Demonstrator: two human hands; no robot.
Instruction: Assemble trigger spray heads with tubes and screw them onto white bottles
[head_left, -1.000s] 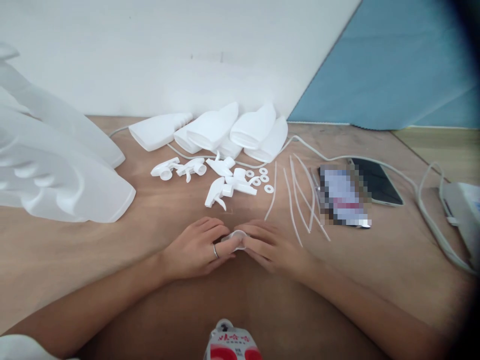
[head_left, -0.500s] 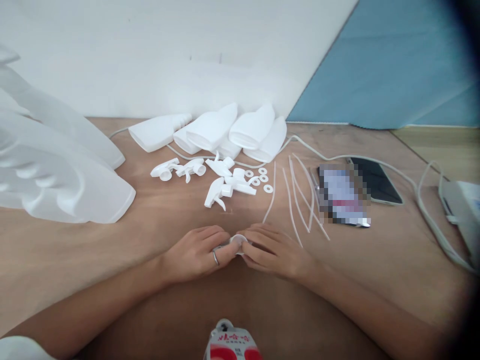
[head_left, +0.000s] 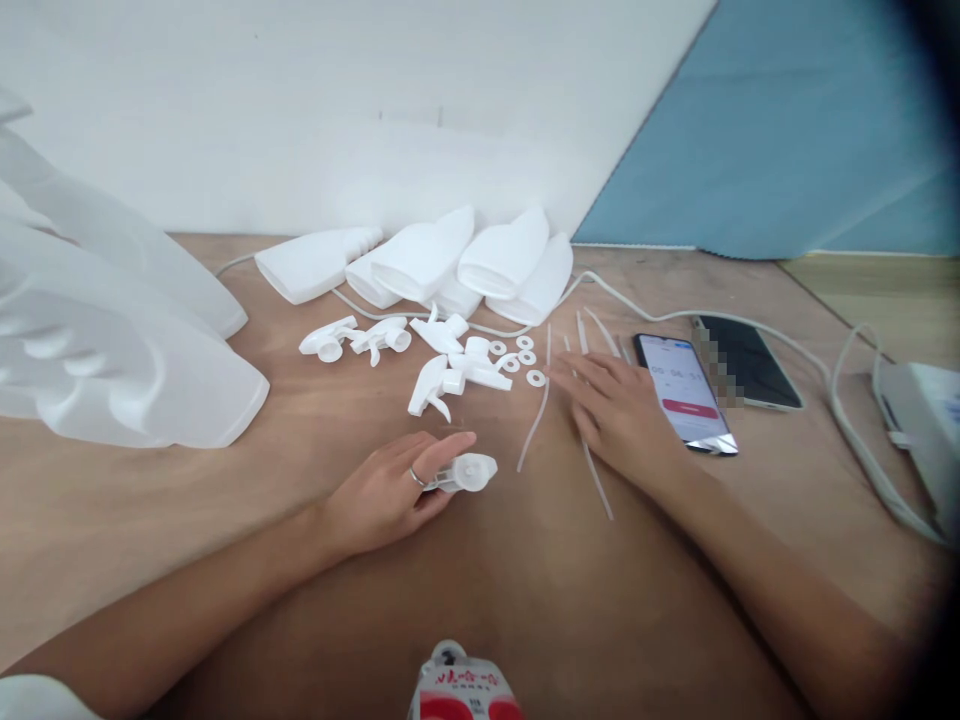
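Fingers of left hand: bent around one sprayer, near table centre, round collar facing up; body partly hidden in the grip. Fingers of right hand: extended, slightly parted, over thin white tubes; cannot tell whether any is gripped.

Table: brown, front part in shadow.
Wall: white, cut off above.
Cloth: blue, right side, running out of view into a dark corner.
Near bottles: translucent, overlapping, cut off by left edge.
Far bottles: white, heaped along wall, bases forward; most necks hidden.
Cable: pale, partly lost behind far bottles.
Box: white, cut off at right edge.
Dark phone: left edge masked by pixel blocks.
Lit phone: beside right hand, digits faint.
Pouch: red and white, cut off below, lettering hard to read.
Loose sprayers: five, white, three of them clustered.
Tubes: mid-lengths covered by right hand, full count unclear.
Washers: five, white, just beside right fingertips.
Ring: on a left finger.
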